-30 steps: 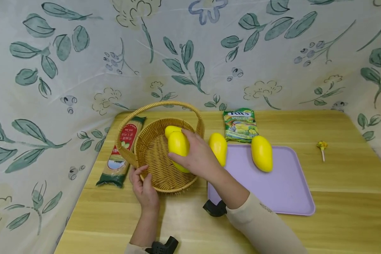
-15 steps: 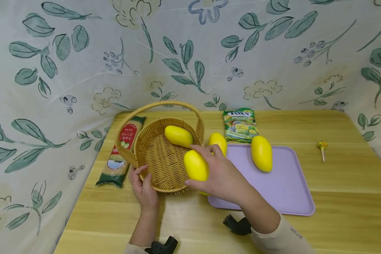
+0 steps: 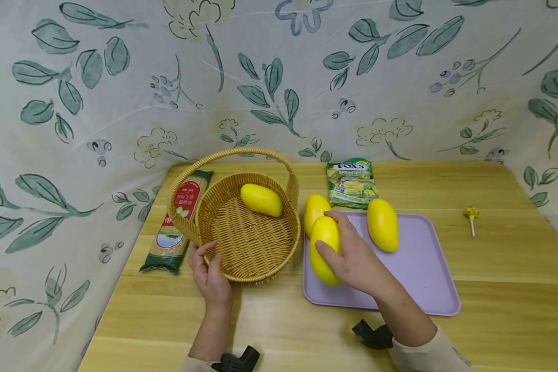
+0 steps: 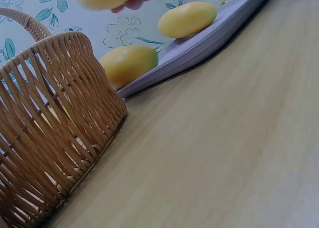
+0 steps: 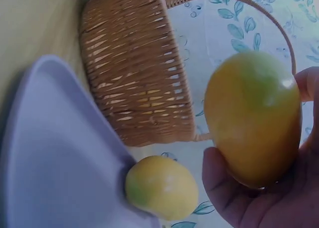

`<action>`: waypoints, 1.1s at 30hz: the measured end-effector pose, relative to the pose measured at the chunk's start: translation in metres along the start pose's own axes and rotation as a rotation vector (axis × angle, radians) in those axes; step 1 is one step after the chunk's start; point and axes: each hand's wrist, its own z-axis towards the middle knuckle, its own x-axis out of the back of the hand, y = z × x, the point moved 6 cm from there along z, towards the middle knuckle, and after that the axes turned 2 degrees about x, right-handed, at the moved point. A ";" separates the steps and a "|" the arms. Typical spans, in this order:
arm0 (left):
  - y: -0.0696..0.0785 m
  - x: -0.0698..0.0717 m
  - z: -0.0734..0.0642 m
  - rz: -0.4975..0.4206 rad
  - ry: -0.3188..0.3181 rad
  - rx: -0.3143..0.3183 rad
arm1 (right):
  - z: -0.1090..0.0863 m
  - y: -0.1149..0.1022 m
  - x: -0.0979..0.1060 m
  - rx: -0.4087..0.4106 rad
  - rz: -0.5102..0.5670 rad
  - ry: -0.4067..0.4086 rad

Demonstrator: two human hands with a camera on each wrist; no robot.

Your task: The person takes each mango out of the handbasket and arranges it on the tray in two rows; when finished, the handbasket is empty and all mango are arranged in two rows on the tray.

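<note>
My right hand (image 3: 353, 257) grips a yellow mango (image 3: 324, 253), thumb on one side and fingers on the other, above the left part of the lilac tray (image 3: 418, 279). In the right wrist view the held mango (image 5: 254, 118) shows a greenish patch. My left hand (image 3: 213, 279) holds the near left rim of the wicker basket (image 3: 246, 248), thumb over the rim. One mango (image 3: 262, 200) lies inside the basket. Another mango (image 3: 316, 209) rests at the tray's far left corner, partly behind the held one, and a further mango (image 3: 383, 225) lies on the tray's far edge.
A pasta packet (image 3: 167, 243) lies left of the basket, partly under its tall arched handle (image 3: 232, 153). A green FOX'S candy bag (image 3: 352, 183) sits behind the tray. A lollipop (image 3: 471, 221) lies on the wooden table (image 3: 507, 289) at the right. A floral cloth hangs behind.
My right hand has carried the mango from over the basket rightward to above the tray. The mango inside the basket has come into full view. My left hand has stayed at the basket rim.
</note>
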 end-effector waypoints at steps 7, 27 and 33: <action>0.001 0.000 -0.001 -0.005 0.001 -0.022 | -0.003 0.019 -0.012 -0.014 0.007 -0.126; 0.001 -0.001 0.000 0.003 -0.012 -0.001 | 0.005 0.038 -0.028 -0.116 -0.010 -0.216; 0.001 -0.001 0.000 0.004 -0.010 0.001 | 0.004 0.037 -0.029 -0.095 -0.022 -0.222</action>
